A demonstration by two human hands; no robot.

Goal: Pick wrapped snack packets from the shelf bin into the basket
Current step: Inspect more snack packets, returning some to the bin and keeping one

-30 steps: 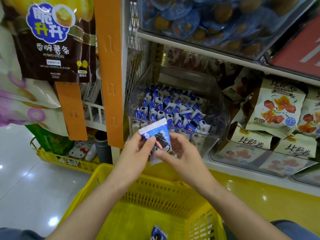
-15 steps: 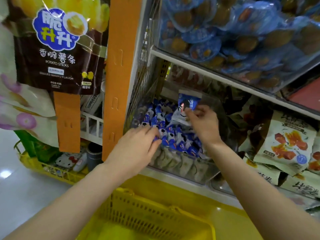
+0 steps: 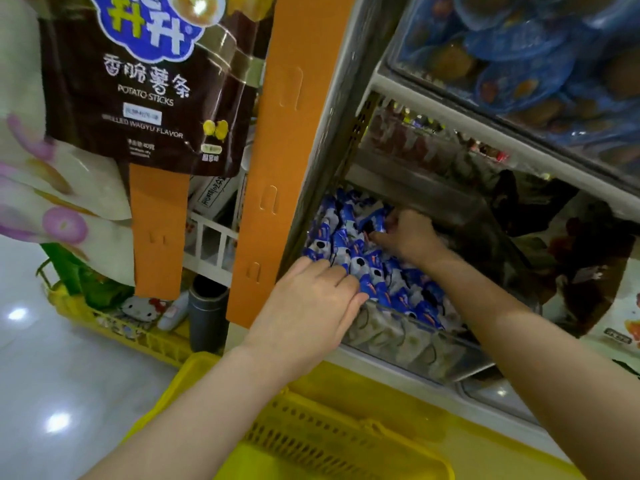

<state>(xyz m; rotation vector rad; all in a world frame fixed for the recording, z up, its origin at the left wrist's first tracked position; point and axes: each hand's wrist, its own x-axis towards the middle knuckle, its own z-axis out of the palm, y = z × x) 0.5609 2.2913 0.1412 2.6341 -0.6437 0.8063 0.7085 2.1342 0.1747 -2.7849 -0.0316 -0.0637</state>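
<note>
Now, both in the shelf bin (image 3: 415, 344): left hand (image 3: 308, 313) fingers flat on the packets (image 3: 398, 289), right hand (image 3: 408, 237) fingers curled round one packet (image 3: 372, 218); best pinch it cleanly, lift clear, drop into basket (image 3: 346, 427)

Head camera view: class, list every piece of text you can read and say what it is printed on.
"升升": blue logo on the brown snack bag.
"香脆薯条": same bag.
"POTATO STICKS": same bag.
"WAGYU FLAVOR": same bag; the word before it is partly blurred.
Too blurred or small to read: the bag's small print, the white box behind it, and the blue packets.
</note>
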